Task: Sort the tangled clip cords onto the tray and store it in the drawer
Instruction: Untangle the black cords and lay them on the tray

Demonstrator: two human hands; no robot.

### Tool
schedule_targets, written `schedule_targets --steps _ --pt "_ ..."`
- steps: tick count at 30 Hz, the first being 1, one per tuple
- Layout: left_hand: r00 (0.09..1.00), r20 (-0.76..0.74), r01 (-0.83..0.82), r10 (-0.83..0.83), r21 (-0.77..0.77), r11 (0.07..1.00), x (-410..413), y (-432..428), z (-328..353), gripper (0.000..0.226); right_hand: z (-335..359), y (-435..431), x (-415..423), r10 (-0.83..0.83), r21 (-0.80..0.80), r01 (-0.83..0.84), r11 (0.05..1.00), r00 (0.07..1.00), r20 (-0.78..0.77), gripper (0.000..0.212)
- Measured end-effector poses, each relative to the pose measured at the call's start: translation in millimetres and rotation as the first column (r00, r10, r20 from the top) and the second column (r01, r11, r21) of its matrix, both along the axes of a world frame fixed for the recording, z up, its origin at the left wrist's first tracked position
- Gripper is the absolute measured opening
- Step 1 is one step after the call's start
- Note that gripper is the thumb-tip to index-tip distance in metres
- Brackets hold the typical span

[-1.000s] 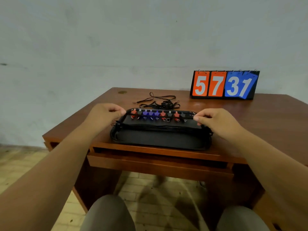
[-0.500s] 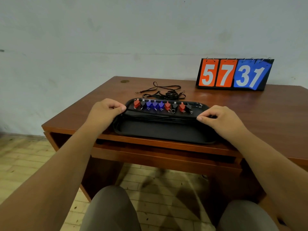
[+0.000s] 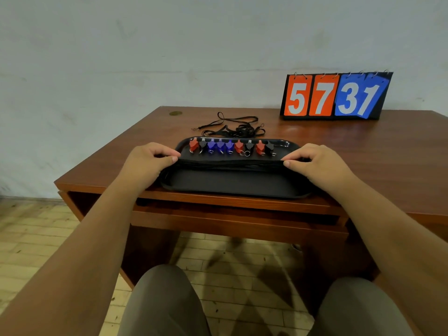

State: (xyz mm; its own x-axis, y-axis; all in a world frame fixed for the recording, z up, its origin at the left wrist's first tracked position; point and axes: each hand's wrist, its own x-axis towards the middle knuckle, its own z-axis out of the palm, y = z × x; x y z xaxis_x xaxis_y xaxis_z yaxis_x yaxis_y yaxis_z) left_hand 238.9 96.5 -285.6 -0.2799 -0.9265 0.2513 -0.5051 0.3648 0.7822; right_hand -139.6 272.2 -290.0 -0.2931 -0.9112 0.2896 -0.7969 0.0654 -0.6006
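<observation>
- Two pinches in the head view: grips the left end of the cord bundle (image 3: 230, 163) with the left hand (image 3: 148, 163), thumb pressed against curled fingers, and grips the right end with the right hand (image 3: 317, 163) in the same way; cannot tell whether the rim beneath is caught as well.
- Holds the bundle taut across the middle of the tray (image 3: 232, 183), probably to lay the black cords straight and side by side rather than looped over one another.
- Shows nine clips (image 3: 230, 146) in one row along the tray's far side, red, black and blue, metal rings turned toward the cords; likely lined up so that each cord runs clear of its neighbour.
- Leaves a loose tangle (image 3: 232, 129) of black cords on the bench (image 3: 363, 151) just beyond the tray's far rim, apart from both hands; looks like sorting not yet finished.
- Finds the tray at the bench's near edge, directly above the drawer (image 3: 237, 224); handy for the storing to come, though cannot tell whether the drawer is fully closed.
- Places a flip scoreboard (image 3: 337, 95) reading 5731 at the bench's far right, against the wall and well apart from the work.
</observation>
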Motion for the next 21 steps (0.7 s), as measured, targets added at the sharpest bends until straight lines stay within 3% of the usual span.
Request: schedule_targets --steps 3,9,15,21 --pt "1.000 0.006 -0.009 0.009 -0.015 1.000 0 3 0 0.012 -1 2 -1 -0.009 -0.041 0.011 0.999 0.998 0.059 0.012" --pt "1.000 0.003 -0.024 0.024 -0.040 0.999 0 2 -2 0.012 2 10 2 -0.078 -0.160 0.140 0.977 0.936 0.342 0.016" --pt "0.998 0.036 -0.040 0.044 -0.097 0.994 -5 8 2 0.016 3 10 6 -0.102 -0.131 0.151 0.980 0.939 0.327 0.020" --pt "0.966 0.256 0.046 0.025 -0.268 0.962 -11 5 29 0.018 23 8 -5 -0.137 -0.032 0.170 0.985 0.880 0.455 0.022"
